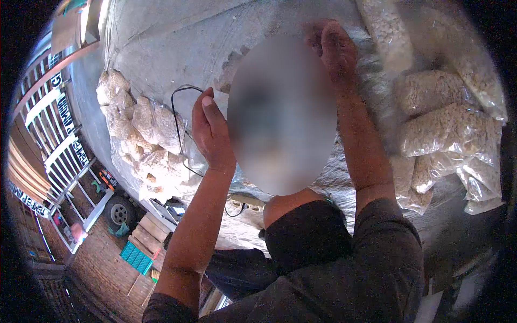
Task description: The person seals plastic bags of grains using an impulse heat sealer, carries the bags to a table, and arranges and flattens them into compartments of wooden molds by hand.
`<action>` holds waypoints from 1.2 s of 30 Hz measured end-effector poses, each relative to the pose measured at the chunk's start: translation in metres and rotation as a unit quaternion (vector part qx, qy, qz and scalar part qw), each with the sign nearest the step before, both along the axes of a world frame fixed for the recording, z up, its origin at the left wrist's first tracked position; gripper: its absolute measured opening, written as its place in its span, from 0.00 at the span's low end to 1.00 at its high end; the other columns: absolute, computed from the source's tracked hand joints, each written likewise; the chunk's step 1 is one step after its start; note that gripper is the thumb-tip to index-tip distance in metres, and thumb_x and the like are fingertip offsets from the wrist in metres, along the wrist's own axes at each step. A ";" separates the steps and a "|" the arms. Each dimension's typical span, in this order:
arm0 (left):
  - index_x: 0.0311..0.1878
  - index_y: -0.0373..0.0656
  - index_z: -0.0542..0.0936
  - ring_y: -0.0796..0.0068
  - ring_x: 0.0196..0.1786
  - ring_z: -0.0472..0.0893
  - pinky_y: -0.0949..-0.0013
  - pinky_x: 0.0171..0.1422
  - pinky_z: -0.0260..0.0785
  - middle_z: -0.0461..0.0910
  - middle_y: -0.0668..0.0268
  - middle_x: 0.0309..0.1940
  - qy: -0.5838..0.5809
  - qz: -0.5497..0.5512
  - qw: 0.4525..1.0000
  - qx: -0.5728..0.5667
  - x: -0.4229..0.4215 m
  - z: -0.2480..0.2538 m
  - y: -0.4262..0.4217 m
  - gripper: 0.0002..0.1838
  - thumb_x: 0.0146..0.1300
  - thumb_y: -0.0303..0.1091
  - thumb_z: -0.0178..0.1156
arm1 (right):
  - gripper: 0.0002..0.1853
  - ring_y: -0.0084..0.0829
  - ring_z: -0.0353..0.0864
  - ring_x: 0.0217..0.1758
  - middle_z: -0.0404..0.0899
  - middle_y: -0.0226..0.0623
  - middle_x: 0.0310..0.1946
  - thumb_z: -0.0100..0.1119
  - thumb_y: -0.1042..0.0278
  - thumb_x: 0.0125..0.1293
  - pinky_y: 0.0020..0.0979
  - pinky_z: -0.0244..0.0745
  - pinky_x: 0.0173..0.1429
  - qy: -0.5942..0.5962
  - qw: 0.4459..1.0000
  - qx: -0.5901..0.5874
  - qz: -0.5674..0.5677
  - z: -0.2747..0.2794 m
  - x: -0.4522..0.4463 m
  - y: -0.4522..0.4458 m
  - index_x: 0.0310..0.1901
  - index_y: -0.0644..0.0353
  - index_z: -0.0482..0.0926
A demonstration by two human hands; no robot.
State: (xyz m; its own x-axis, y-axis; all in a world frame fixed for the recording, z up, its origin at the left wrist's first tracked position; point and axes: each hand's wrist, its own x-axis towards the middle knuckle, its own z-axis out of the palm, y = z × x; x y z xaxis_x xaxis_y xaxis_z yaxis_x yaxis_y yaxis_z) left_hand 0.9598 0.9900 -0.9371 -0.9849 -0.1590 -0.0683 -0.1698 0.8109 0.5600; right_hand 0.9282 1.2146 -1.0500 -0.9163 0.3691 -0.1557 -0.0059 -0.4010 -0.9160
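Note:
A large blurred oval hides the middle of the head view, including anything between the hands. My left hand [209, 126] is raised at its left edge, palm inward, thumb and fingers loosely apart, with no object visible in it. A thin black cable [173, 110] loops beside those fingertips. At the oval's upper right, my right hand [336, 54] is loosely curved with fingers apart; nothing shows in its grasp. Both hands are over a grey plastic sheet [161, 46]. Below the oval show a patch of bare skin and dark cloth [307, 229].
Clear bags of pale pieces [447, 129] are piled on the right, with more bags [156, 124] on the left. Lower left are a wheel [119, 212], a teal crate [136, 258], wooden boards [148, 235], white slatted racks [62, 145] and a brick floor [110, 269].

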 end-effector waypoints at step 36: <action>0.57 0.32 0.83 0.65 0.52 0.82 0.62 0.64 0.70 0.86 0.55 0.47 0.130 -0.026 0.978 0.160 0.045 0.097 -0.096 0.34 0.79 0.61 0.52 | 0.18 0.45 0.87 0.39 0.86 0.44 0.37 0.59 0.50 0.77 0.42 0.81 0.47 0.058 0.997 0.052 -0.002 -0.106 -0.054 0.007 0.47 0.60 0.84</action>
State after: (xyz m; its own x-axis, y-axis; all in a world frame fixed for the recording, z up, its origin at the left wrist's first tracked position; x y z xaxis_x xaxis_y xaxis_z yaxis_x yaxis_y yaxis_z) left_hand 1.0043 0.8943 -0.8401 -0.9818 -0.1200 0.1472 0.0484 0.5915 0.8049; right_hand 0.8742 1.2217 -1.1562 -0.9245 0.3810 -0.0104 -0.1148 -0.3044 -0.9456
